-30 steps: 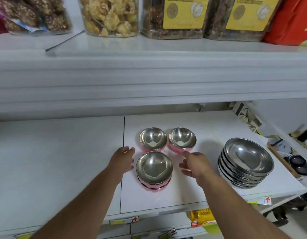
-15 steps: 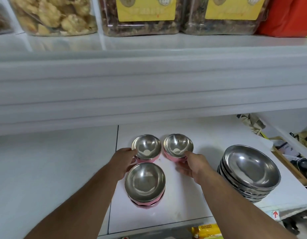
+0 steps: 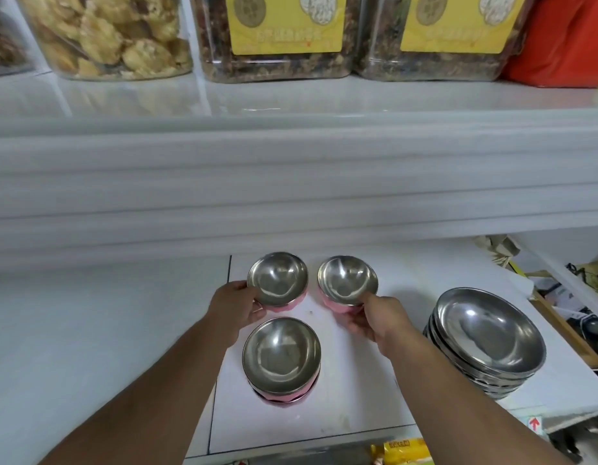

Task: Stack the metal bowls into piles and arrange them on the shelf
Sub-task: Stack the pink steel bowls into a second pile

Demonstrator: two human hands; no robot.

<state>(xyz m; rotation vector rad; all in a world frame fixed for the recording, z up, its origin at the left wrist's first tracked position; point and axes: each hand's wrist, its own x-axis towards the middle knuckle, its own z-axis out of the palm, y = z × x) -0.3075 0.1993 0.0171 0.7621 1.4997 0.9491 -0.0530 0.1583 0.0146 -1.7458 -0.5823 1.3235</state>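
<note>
Gripping the two rear pink bowls, the left hand (image 3: 235,305) holds the left bowl (image 3: 278,280) by its near-left rim, the right hand (image 3: 374,317) the right bowl (image 3: 347,282). A bowl pile (image 3: 281,359) sits nearer the shelf's (image 3: 408,391) front edge, large bowls (image 3: 485,337) rightward.

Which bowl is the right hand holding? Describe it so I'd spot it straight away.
On the lower white shelf, find the tall pile of large steel bowls at the right. Left of it sit three small pink-sided bowls in a triangle. The right hand grips the back-right pink bowl, the only one tilted.
</note>
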